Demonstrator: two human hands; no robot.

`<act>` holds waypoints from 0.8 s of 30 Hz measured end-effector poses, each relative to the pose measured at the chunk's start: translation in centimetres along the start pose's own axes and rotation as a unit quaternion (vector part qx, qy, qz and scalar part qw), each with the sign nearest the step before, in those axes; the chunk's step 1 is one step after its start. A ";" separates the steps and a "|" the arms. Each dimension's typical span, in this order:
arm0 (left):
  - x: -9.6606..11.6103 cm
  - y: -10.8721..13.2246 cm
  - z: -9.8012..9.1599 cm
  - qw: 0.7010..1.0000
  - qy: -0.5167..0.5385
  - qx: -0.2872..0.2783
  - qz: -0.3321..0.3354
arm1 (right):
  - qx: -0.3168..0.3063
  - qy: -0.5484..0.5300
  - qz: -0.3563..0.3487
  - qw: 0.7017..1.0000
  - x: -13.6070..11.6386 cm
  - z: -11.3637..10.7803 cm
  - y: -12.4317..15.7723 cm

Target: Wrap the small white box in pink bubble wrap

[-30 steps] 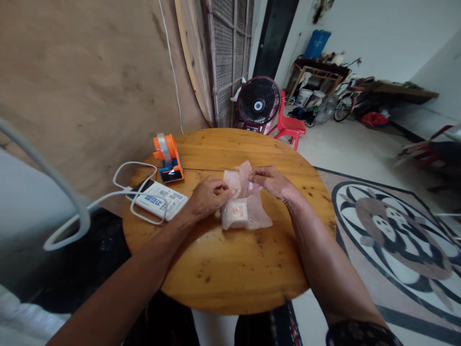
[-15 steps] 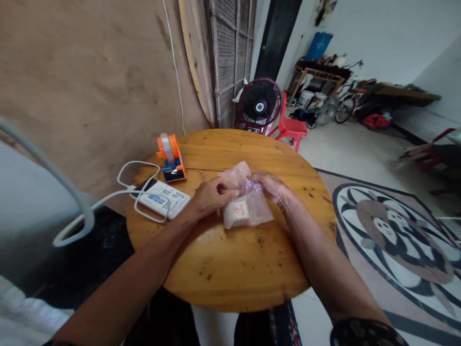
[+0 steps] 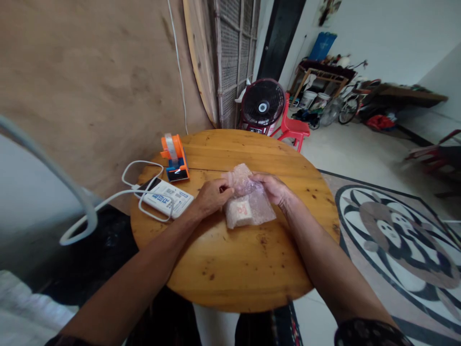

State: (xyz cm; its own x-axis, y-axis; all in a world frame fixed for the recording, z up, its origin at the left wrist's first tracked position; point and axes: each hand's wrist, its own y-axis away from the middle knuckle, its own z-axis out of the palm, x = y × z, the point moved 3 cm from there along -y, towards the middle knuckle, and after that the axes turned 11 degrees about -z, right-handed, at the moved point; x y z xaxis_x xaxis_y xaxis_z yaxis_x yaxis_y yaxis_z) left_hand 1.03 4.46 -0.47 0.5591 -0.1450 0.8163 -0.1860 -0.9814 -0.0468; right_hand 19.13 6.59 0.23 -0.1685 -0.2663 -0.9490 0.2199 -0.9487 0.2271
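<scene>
Pinkish bubble wrap (image 3: 258,205) between left hand (image 3: 212,197), right hand (image 3: 272,186).

Centre of frame: the bubble wrap's (image 3: 260,205) upper flap, earlier gathered into a peak, now spreads flatter; the right hand (image 3: 272,188) sits slightly lower.

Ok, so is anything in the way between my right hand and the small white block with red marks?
Yes, the bubble wrap. The white block appears to lie inside it, and your right hand holds the wrap's upper right side. Nothing else visible stands between them.
</scene>
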 end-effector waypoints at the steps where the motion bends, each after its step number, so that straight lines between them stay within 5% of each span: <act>1: -0.1 -0.1 0.0 1.000 0.015 -0.001 -0.002 | 0.008 0.003 -0.004 1.000 -0.1 -0.2 0.0; 11: -1.9 -0.7 -1.0 0.953 0.264 0.034 -0.143 | 0.037 0.190 -0.054 0.980 -0.8 -3.5 -1.0; 18: -1.7 -0.9 -1.4 0.972 0.158 0.154 -0.078 | 0.063 0.315 -0.049 0.946 -2.5 -5.3 -0.1; 24: -2.1 -1.0 -1.3 0.975 0.094 0.200 -0.032 | 0.060 0.416 -0.015 0.907 -2.7 -6.2 -0.2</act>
State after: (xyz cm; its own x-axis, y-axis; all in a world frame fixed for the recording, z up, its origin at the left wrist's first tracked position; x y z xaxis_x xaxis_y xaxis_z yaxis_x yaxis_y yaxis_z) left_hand -0.97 5.85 -1.40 0.3938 -0.0926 0.9145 0.1960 -0.9636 -0.1820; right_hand 25.54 8.58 1.41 0.6225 -0.0656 -0.7799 0.1128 -0.9786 0.1723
